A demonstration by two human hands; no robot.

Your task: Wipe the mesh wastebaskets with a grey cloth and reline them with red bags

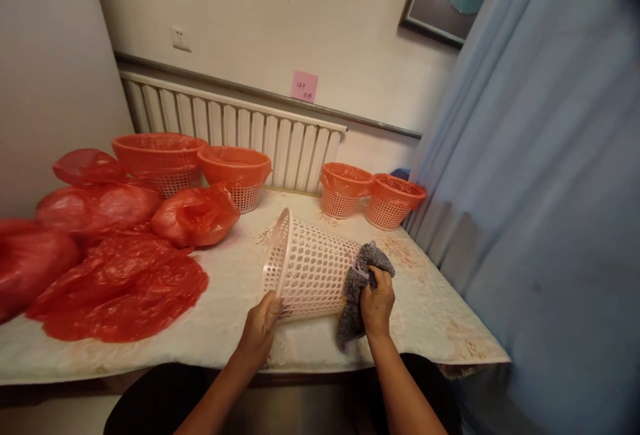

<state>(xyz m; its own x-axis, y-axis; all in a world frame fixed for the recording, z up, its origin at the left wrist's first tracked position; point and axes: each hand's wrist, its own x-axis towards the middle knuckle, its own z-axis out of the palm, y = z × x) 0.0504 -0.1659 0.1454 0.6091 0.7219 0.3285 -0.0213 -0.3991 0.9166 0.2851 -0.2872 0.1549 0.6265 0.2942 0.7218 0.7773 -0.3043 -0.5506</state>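
A big blue curtain (540, 175) hangs down the right side. The table (425, 315) comes next, and it wears a pale cloth with soft flowers on it. Behind the table, a long white heater (245, 125) stands against the wall (280, 28). On the left of the table is a heap of shiny red plastic bags (120, 281). Some are puffed up and round, and the front part lies flat and crumpled. A picture in a dark frame (435, 33) hangs high up, partly behind the curtain.

The white basket (320, 261) is full of little holes. It is near the front of the table, in the middle, tipped on its side. Its wide open end points left. Two baskets with red bags over their tops (243, 196) stand upright at the back left, side by side. Two smaller ones (340, 205) stand upright at the back right, near the curtain.

The left hand (263, 325) grips the white basket by its wide rim. The right hand (379, 301) holds a fuzzy gray rag (355, 301) bunched up, and the rag touches the basket's narrow bottom end. A pink paper (305, 87) with writing is above the heater. The smallest thing is a white wall socket (181, 39), up on the left.
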